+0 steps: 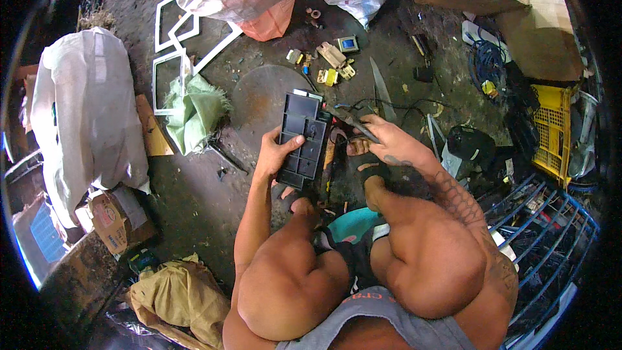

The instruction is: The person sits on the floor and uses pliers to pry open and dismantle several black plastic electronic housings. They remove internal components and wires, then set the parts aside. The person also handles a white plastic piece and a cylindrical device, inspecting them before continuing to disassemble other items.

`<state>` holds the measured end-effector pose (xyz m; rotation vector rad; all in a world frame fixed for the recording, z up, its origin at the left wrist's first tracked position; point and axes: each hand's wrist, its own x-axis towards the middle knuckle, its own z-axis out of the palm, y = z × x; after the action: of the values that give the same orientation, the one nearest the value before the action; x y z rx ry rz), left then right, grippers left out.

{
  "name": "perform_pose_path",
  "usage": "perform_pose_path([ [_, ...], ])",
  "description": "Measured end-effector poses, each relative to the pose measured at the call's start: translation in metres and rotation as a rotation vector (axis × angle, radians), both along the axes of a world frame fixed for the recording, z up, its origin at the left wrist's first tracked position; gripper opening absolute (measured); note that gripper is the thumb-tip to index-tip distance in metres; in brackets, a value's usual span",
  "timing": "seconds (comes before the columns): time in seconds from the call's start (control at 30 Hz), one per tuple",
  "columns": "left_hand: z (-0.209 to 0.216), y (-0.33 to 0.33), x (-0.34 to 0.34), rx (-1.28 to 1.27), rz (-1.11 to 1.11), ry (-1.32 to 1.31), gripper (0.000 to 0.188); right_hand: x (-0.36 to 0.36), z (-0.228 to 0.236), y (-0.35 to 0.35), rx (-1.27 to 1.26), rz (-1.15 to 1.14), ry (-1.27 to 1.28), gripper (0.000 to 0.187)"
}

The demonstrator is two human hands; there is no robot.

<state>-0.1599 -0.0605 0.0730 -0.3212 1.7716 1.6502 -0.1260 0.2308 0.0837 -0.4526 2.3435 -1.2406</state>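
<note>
My left hand (pixel 283 151) is closed on the left side of a black plastic casing (pixel 304 129) with square, ribbed compartments, its thumb lying across the front. A pale part shows at the casing's upper end. In the fingers of my right hand (pixel 385 137) is a slim dark hand tool (pixel 353 123); its blunt tip lies at the casing's upper right corner, and I cannot tell its exact kind. A worn orange-handled wrench (pixel 330 155) lies on the ground between my feet, right beside the casing. Behind it, small yellow and beige transformer-like parts (pixel 332 58) lie scattered.
White sacks (pixel 94 116) stand at left and far side, near white frames (pixel 172 81) and a green woven cloth (pixel 197 113). A long blade (pixel 382 87) and thin cables lie ahead. To the right are a cardboard box (pixel 541 35), yellow crate (pixel 552 133) and blue wire rack (pixel 544 220).
</note>
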Motion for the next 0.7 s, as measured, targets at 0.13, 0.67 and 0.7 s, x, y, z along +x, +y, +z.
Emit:
perform_pose_path([
  [0.13,0.004,-0.003,-0.002,-0.046,-0.026,0.01,0.047,-0.002,0.005,-0.003,0.146,0.017,0.124,0.028],
  [0.67,-0.039,0.026,0.03,0.403,0.492,0.121,0.054,0.004,0.046,-0.04,-1.546,-0.441,-1.225,0.009],
  [0.7,-0.037,0.033,0.029,0.394,0.526,0.168,0.053,0.003,0.043,-0.041,-1.619,-0.412,-1.26,0.009],
])
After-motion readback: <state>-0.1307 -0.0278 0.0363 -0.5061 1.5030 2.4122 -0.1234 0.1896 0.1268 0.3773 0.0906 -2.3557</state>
